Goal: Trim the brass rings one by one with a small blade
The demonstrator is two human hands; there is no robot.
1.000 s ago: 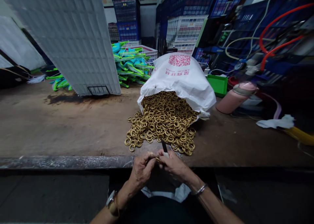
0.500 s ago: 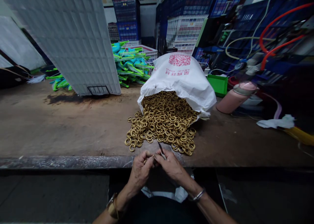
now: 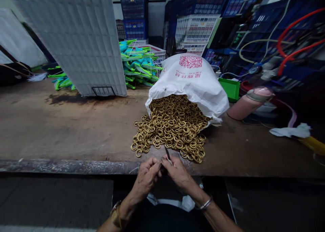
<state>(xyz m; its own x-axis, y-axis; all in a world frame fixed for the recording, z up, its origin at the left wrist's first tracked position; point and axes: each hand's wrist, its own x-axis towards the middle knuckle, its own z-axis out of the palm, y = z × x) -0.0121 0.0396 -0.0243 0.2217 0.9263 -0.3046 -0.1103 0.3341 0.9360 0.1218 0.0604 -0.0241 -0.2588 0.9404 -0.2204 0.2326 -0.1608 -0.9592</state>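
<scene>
My left hand [image 3: 148, 175] is closed in front of the table edge, its fingers pinched round what looks like a brass-coloured ring, mostly hidden by the fingers. Against it, fingertips nearly touching, is my right hand [image 3: 176, 172], closed on a small knife [image 3: 167, 153] whose dark narrow blade points up and away from me. Just beyond both hands lies a heap of brass-coloured rings [image 3: 175, 130]. The heap spills from the mouth of a white sack [image 3: 188, 78] with red printing, which lies on its side.
The brown wooden table [image 3: 63, 130] has a worn front edge. A tall grey ribbed panel [image 3: 88, 45] stands at left, by bright green and blue pieces [image 3: 139, 67]. To the right are a pink bottle [image 3: 250, 103], a green tray [image 3: 230, 89] and red hoses [image 3: 285, 57]. Stacked crates [image 3: 196, 28] fill the back.
The view has shifted slightly, so the table things appear a little further right. Both hands stay together in nearly the same place, with small finger movements.
</scene>
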